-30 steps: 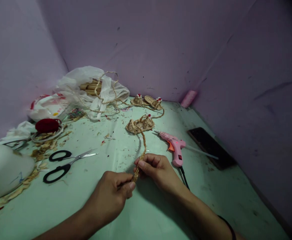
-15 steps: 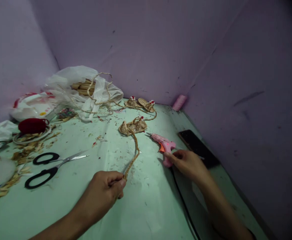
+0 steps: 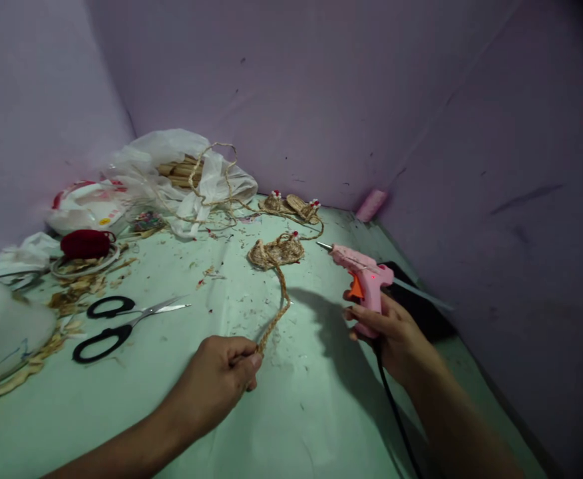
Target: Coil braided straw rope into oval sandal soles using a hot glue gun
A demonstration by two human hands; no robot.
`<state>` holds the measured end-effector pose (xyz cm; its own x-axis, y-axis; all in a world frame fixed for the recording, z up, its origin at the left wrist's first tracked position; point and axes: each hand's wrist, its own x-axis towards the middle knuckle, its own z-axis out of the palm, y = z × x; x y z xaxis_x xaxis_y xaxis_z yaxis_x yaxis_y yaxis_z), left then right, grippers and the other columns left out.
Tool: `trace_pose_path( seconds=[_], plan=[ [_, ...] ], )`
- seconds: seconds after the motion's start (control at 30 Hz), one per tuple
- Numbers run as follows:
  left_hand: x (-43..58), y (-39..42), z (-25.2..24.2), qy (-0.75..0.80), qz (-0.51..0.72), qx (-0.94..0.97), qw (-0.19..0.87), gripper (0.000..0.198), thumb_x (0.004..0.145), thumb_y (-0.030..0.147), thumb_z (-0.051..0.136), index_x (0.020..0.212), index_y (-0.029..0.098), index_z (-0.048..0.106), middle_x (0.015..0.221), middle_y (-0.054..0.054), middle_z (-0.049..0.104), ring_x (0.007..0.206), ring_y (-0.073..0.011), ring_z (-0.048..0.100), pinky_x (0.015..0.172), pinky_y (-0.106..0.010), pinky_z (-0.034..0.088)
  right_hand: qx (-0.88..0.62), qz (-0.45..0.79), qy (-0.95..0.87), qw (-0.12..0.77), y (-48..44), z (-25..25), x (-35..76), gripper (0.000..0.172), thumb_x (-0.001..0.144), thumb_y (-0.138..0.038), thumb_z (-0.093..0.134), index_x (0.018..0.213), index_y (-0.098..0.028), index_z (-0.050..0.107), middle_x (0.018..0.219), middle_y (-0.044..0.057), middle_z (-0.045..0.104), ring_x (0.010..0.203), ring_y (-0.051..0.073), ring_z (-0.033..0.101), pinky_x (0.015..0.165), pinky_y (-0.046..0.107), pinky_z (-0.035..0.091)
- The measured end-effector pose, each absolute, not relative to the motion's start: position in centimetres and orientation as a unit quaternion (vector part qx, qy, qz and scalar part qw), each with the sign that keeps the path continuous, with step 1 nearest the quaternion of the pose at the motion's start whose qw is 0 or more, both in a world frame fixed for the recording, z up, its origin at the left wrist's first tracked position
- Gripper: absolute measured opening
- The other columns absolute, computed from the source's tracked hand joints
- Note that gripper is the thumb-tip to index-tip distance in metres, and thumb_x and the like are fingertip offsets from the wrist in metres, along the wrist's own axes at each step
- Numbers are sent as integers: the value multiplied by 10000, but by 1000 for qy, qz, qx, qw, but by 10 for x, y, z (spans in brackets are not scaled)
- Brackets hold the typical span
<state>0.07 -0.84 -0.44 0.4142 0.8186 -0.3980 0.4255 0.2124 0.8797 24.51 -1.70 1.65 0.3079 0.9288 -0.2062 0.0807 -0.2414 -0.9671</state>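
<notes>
My left hand [image 3: 229,376] pinches the near end of a braided straw cord [image 3: 275,319]. The cord runs up to a small woven slipper [image 3: 276,253] with a red and white bead on it, lying mid-table. My right hand [image 3: 391,329] is wrapped round the handle of a pink glue gun [image 3: 364,266], lifted off the table. The gun has an orange trigger, a small red light and a clear glue stick out of its back; its metal nozzle points left, right of the slipper. Behind lies a pair of small woven slippers [image 3: 294,205] with beads.
Black-handled scissors [image 3: 126,326] lie on the left. Beyond are a plastic bag [image 3: 172,143] with straw rolls, a dark red yarn bundle [image 3: 86,244] and straw scraps [image 3: 79,286]. A phone [image 3: 421,306] and a pink roll [image 3: 371,205] lie by the right wall; a black cable [image 3: 391,399] trails forward.
My right hand has closed round the glue gun's handle and raised it from the table. The left hand still holds the cord. The whole view has shifted slightly.
</notes>
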Motion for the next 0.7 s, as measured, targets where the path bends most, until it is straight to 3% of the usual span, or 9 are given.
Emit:
trace_pose_path(
  seconds=[0.13, 0.33, 0.7],
  plan=[
    [1, -10, -5, 510, 178, 603, 587, 273, 771, 381, 474, 613, 167, 538, 568, 13, 528, 464, -88, 393, 470, -209, 303, -568, 467, -405, 543, -40, 7, 237, 401, 686, -368, 721, 1047, -243, 601, 847, 25, 590, 615, 121, 474, 509, 233, 394],
    [0, -8, -6, 510, 178, 612, 578, 279, 767, 391, 474, 607, 167, 515, 557, 27, 497, 466, -82, 372, 473, -212, 299, -518, 522, -468, 491, -55, -9, 240, 382, 807, -554, 562, 885, -194, 663, 591, -1, 523, 496, 109, 402, 476, 251, 318],
    [1, -7, -8, 510, 167, 609, 584, 282, 762, 413, 479, 693, 152, 558, 593, 24, 510, 483, -82, 390, 484, -227, 319, -515, 531, -497, 454, -79, -30, 253, 364, 840, -519, 535, 906, -185, 660, 618, -6, 468, 535, 119, 355, 487, 252, 277]
  ],
)
